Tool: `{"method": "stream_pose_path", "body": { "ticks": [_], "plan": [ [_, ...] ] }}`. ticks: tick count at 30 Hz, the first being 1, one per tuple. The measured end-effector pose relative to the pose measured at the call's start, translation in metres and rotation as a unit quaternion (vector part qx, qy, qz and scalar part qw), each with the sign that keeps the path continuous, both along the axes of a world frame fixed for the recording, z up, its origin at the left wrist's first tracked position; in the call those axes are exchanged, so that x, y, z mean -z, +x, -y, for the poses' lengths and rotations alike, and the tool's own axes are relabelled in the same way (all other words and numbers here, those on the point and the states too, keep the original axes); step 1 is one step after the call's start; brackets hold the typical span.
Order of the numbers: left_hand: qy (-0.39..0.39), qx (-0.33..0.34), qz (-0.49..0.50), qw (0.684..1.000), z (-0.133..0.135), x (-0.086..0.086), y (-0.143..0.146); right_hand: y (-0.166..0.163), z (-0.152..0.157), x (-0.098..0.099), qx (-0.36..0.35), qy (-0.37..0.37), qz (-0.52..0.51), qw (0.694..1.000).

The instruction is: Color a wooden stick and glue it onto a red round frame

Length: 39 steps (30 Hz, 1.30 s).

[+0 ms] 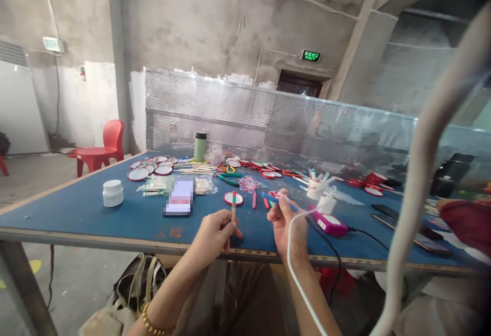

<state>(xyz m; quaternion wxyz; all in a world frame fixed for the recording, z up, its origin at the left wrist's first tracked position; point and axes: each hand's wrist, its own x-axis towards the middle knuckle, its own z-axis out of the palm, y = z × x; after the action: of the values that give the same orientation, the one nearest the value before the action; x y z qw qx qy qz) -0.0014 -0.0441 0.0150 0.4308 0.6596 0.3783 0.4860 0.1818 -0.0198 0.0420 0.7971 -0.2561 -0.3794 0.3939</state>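
Note:
Near the table's front edge, my left hand (218,228) pinches a flat wooden craft stick (233,213) upright; green and red bands mark its upper part. My right hand (288,223) is closed around a slim blue pen-shaped tool (274,199), its tip pointing left toward the stick. A white cord (290,259) runs past the right hand and down over the wrist; where it joins the tool I cannot make out. Just behind the stick lies a round white disc with a red rim (238,198). Small pink and red tubes (254,201) lie between the hands.
A phone (179,196) and a white jar (112,193) stand left on the blue table (69,208). Behind are red-rimmed discs (138,173), pliers (229,178) and a green bottle (200,147). To the right are a purple device (330,223) and cup of pens (315,186).

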Motion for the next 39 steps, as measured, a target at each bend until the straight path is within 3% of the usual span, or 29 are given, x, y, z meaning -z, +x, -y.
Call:
{"method": "stream_pose_path", "body": {
  "ticks": [7,14,21,28,34,39],
  "plan": [
    [0.005,-0.008,-0.007,1.0,0.004,-0.002,-0.002,0.0,0.006,0.001,0.054,-0.048,-0.036,0.997],
    [-0.002,-0.001,-0.014,1.0,0.01,-0.006,-0.004,0.005,0.004,0.005,0.125,-0.014,-0.098,0.987],
    [0.003,0.007,-0.03,1.0,0.014,-0.01,-0.004,0.01,0.008,0.008,0.155,-0.002,-0.089,0.984],
    [-0.008,-0.003,-0.023,1.0,0.012,-0.009,-0.004,0.01,0.01,0.005,0.119,0.018,-0.1,0.988],
    [-0.015,-0.003,-0.003,1.0,0.008,-0.003,-0.004,0.001,0.012,0.002,0.091,-0.001,-0.044,0.995],
    [-0.02,0.012,0.013,1.0,0.005,-0.001,-0.003,-0.007,0.012,0.0,0.024,0.008,0.001,1.0]
  ]
}}
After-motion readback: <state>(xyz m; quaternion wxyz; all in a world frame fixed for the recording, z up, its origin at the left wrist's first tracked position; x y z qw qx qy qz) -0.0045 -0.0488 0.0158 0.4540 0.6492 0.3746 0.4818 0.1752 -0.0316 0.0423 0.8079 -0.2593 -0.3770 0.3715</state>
